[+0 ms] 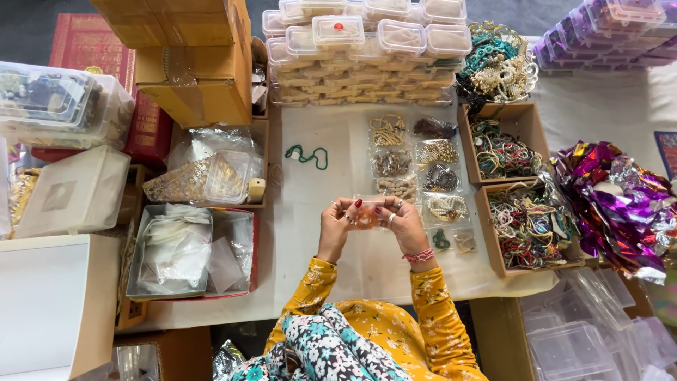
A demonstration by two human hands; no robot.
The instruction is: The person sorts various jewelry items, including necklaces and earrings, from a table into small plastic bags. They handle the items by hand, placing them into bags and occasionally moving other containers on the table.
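My left hand (337, 220) and my right hand (400, 220) meet over the white table cover (331, 127), both pinching a small clear packet with orange contents (367, 214) between the fingertips. My sleeves are yellow with a flower print. Just right of my hands lie two rows of small clear bags of beaded jewellery (416, 166). A green bead string (307, 155) lies loose on the cover beyond my left hand.
Stacked clear lidded boxes (367, 49) line the far edge. Two cardboard trays of bangles (504, 144) (529, 226) sit right, beside purple foil wrappers (613, 197). Left are cardboard boxes (190, 63), a tray of plastic bags (176, 250) and empty clear boxes (585, 331).
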